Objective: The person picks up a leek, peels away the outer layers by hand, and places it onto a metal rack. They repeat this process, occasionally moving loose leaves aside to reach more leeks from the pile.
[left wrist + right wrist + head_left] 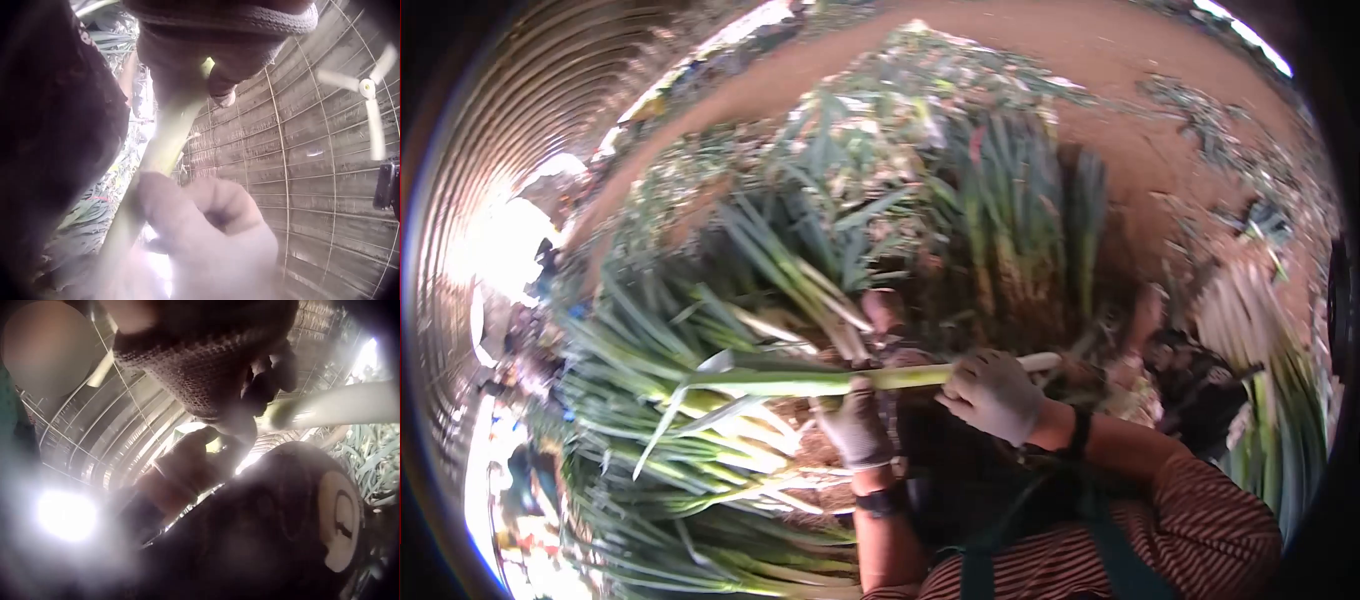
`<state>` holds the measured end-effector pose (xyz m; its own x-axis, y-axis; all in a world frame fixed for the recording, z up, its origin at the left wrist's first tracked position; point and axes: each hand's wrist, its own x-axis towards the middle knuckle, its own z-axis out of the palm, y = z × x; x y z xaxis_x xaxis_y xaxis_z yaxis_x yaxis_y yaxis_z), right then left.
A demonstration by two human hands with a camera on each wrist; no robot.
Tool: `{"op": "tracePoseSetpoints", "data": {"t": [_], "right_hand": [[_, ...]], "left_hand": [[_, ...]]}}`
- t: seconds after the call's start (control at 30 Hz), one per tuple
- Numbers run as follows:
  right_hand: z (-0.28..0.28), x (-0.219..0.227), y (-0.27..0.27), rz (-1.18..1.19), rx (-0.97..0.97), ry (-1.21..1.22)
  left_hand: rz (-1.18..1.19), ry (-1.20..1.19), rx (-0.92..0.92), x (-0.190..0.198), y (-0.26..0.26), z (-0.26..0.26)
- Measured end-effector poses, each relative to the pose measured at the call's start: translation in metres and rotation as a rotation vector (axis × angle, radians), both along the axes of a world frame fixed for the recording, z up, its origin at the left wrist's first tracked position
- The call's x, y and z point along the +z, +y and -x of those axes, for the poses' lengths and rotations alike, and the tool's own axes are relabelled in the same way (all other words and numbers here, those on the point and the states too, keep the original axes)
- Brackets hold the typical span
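A single leek (pixel 910 377) lies across both gloved hands in the head view, its green leaves to the left and its white end to the right. My left hand (pixel 855 428) grips the shaft near where the leaves begin, thumb over the top. Farther toward the white end, my right hand (pixel 998 397) has its fingers curled on the shaft. In the left wrist view, the thumb and fingers of the right hand (pixel 200 231) pinch the pale leek shaft (pixel 162 144). The right wrist view shows the white end (pixel 344 403) sticking out past the right hand (pixel 206 375).
Several leeks (pixel 670 430) lie piled at the left, leaves outward. More leeks (pixel 1020 220) stand upright ahead, and a pale-stemmed bundle (pixel 1260 340) lies at the right. Leaf scraps (pixel 890 90) cover the ground beyond. A fan (pixel 367 89) hangs under the ribbed roof.
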<state>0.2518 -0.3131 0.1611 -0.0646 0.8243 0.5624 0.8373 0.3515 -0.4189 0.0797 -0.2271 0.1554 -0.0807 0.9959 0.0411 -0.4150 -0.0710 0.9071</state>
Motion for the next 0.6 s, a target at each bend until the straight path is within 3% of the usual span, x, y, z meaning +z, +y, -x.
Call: {"op": "tracePoseSetpoints", "data": {"t": [0.1, 0.23, 0.3, 0.47, 0.57, 0.6], "right_hand": [[-0.012, 0.009, 0.006, 0.105, -0.025, 0.163], [-0.001, 0.012, 0.027, -0.013, 0.041, 0.042], [0.007, 0.009, 0.043, 0.122, 0.057, 0.030], [-0.001, 0.002, 0.047, 0.300, 0.248, 0.152], [-0.013, -0.016, 0.037, 0.290, 0.192, 0.193], [-0.017, -0.020, 0.032, 0.297, 0.221, 0.477]], "left_hand": [[-0.031, -0.083, -0.035, -0.011, 0.000, 0.003], [-0.043, -0.132, -0.068, -0.009, -0.006, -0.007], [-0.060, -0.156, -0.098, -0.011, -0.006, -0.008], [-0.094, -0.035, -0.110, -0.026, -0.005, 0.004], [-0.106, -0.042, -0.139, -0.033, -0.001, 0.009], [-0.067, -0.024, -0.114, -0.028, -0.002, 0.011]]}}
